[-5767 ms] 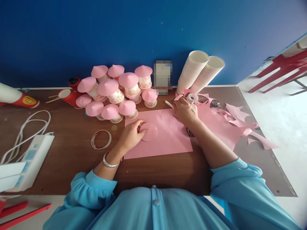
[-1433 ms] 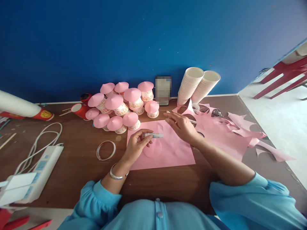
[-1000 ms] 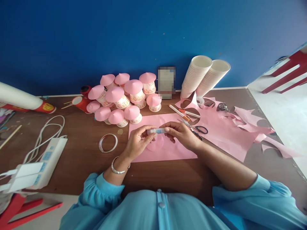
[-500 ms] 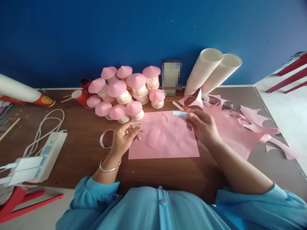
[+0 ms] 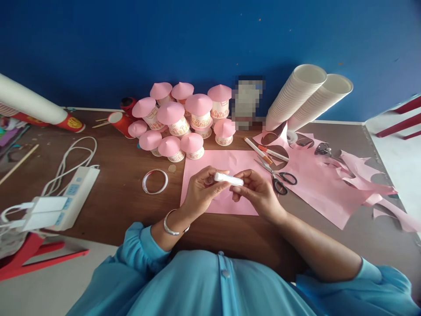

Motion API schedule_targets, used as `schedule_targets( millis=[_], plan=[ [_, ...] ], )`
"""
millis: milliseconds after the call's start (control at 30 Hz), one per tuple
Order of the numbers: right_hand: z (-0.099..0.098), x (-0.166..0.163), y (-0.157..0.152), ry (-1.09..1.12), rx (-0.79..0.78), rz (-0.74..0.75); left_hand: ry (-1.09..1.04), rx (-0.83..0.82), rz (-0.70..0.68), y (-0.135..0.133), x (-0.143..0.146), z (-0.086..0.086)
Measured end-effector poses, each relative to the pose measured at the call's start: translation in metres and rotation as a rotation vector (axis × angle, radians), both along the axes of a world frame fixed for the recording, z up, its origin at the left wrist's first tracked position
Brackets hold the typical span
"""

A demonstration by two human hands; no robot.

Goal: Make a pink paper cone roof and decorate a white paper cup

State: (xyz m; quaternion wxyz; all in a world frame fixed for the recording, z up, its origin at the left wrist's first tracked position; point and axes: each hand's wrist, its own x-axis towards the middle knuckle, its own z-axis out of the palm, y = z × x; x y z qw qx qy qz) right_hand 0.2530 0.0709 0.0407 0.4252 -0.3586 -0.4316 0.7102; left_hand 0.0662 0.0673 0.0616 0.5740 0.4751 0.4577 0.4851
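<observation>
My left hand point(image 5: 202, 193) and my right hand point(image 5: 258, 193) meet over a pink paper sheet point(image 5: 210, 160) on the brown table. Both pinch a small white glue stick point(image 5: 228, 178), held level between them, left fingers on one end and right fingers on the other. The pink paper circle lies hidden under my hands. Black-handled scissors point(image 5: 279, 177) lie just right of my right hand.
Several paper cups with pink cone tops point(image 5: 184, 118) cluster behind the sheet. Two leaning stacks of white cups point(image 5: 305, 94), two markers point(image 5: 258, 150), pink paper scraps point(image 5: 345, 175), a tape ring point(image 5: 155, 181), a power strip point(image 5: 66, 197) with cable at left.
Half a second ago my right hand held the glue stick alone, raised to the right, and my left hand was open. Now both hands have come together on the stick over the sheet.
</observation>
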Motion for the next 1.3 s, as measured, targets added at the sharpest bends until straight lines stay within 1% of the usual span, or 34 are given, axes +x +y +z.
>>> schedule_targets(
  millis=[133, 200, 333, 400, 467, 567, 600, 667, 867, 967, 1067, 1133, 1233, 1300],
  plan=[
    [-0.001, 0.007, -0.004, 0.031, -0.068, 0.176, 0.001, 0.008, -0.015, 0.000, -0.003, 0.007],
    [-0.001, 0.010, -0.005, 0.030, -0.064, 0.260, -0.023, -0.010, -0.037, 0.000, -0.004, 0.009],
    [-0.002, 0.011, -0.007, 0.038, -0.067, 0.380, -0.066, -0.027, -0.080, 0.001, -0.006, 0.010],
    [-0.002, 0.010, -0.007, 0.028, -0.084, 0.411, -0.066, -0.015, -0.088, 0.002, -0.007, 0.009],
    [-0.002, 0.007, -0.006, -0.018, -0.038, 0.374, -0.037, 0.019, -0.071, 0.002, -0.008, 0.009],
    [0.000, 0.004, -0.006, -0.076, 0.111, 0.204, 0.020, 0.075, -0.011, 0.001, -0.008, 0.008],
    [0.001, 0.004, -0.006, -0.079, 0.131, 0.164, 0.034, 0.085, 0.000, 0.000, -0.008, 0.008],
    [0.001, 0.005, -0.006, -0.063, 0.103, 0.158, 0.055, 0.097, -0.006, -0.001, -0.008, 0.007],
    [-0.002, 0.010, -0.004, 0.049, -0.089, 0.333, 0.032, 0.107, -0.059, -0.003, -0.007, 0.005],
    [-0.004, 0.010, -0.003, 0.118, -0.149, 0.361, 0.015, 0.109, -0.070, -0.004, -0.008, 0.003],
    [-0.006, 0.007, -0.003, 0.144, -0.178, 0.374, 0.042, 0.094, -0.063, -0.004, -0.008, 0.002],
    [-0.005, 0.005, -0.003, 0.165, -0.177, 0.341, 0.056, 0.106, -0.052, -0.004, -0.008, 0.002],
    [0.000, -0.001, -0.004, 0.215, -0.171, 0.195, 0.052, 0.149, -0.028, -0.003, -0.006, 0.004],
    [0.003, -0.003, -0.005, 0.237, -0.193, 0.135, 0.059, 0.172, -0.019, -0.003, -0.004, 0.005]
  ],
)
